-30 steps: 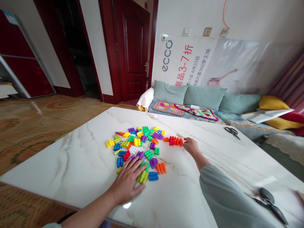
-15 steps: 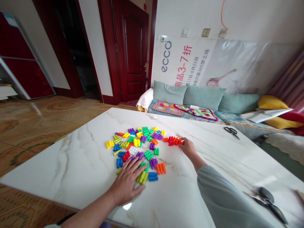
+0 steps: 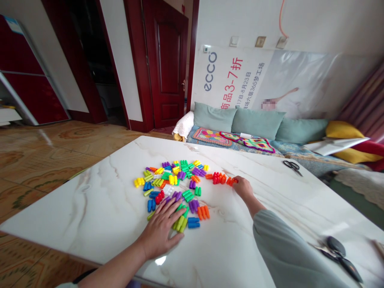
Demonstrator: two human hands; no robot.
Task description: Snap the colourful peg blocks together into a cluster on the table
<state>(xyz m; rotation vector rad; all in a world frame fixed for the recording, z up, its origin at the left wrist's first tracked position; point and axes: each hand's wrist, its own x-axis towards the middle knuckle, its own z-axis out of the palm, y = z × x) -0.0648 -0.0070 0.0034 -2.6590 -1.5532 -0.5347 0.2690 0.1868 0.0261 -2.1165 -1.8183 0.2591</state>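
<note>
The orange piece at the right hand could slip or twist, as only the fingertips have it, at its right end. Drawn in leftward, it could knock the red pieces just beside it out of their row. The left hand, palm down with fingers spread wide over the near side of the colored pile, could push loose pieces apart if it slides on the glossy counter.

The right hand is narrow, pinching the orange piece, which lies right of the pile, nearer the counter's far edge than its near edge. Its long axis seems to run left to right, roughly in line with the red pieces; the fingers cover one end, so I cannot tell which way it points.
</note>
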